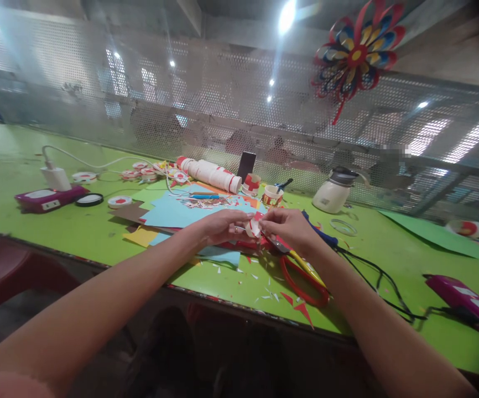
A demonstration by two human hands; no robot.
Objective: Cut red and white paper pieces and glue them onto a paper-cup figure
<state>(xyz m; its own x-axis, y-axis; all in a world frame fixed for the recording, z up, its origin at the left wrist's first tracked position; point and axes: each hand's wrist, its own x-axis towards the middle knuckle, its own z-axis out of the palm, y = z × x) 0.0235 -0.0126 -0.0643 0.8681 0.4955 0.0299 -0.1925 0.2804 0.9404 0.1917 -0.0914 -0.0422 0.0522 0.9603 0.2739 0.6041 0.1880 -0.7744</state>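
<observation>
A small white piece with red patches [253,225], like a little paper cup, is held between my two hands above the table's front part. My left hand [222,226] is closed around its left side. Pinched fingers of my right hand [285,225] meet its right edge; whatever tiny bit they grip is hidden. Just below my right hand lie scissors with orange-red handles [303,284] and a yellow-handled tool [306,266]. Under my left hand spread blue paper sheets [173,213]. Red and white paper scraps [301,312] are scattered close to the table edge.
Behind my hands lie a stack of white cups [212,174], a red-patterned cup [251,184] and a phone [246,165]. A white kettle [334,193] stands right. Purple power strips [51,199] sit at both sides, and black cables [389,282] cross the green table [389,243].
</observation>
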